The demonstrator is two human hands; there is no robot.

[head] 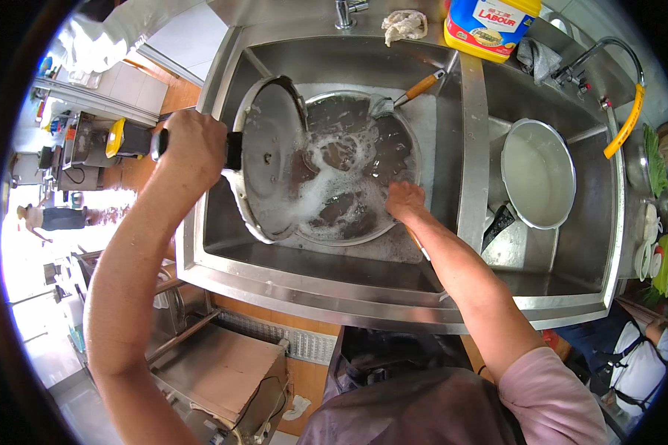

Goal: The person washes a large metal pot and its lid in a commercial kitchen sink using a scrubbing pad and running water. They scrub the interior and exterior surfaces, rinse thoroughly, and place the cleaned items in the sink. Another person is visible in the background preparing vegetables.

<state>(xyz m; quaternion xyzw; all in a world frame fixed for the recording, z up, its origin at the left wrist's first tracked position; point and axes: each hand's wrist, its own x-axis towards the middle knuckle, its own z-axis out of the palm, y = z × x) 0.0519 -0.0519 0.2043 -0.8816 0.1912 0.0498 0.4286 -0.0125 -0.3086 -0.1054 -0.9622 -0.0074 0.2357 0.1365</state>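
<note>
My left hand is closed around the black handle of a metal lid, which looks like a pressure cooker's. Wet and tilted on its side, the lid stands over the left part of a round metal basin of sudsy water. At the basin's right front rim is my right hand, fingers curled down and partly hidden. A wooden handle shows below that wrist; whether the hand grips it is unclear. Another wooden-handled utensil leans at the basin's back right.
In the right sink bowl stands a metal pot of cloudy liquid with a black handle. A detergent jug, a crumpled cloth and a tap with a yellow hose line the back. People are at the right and far left.
</note>
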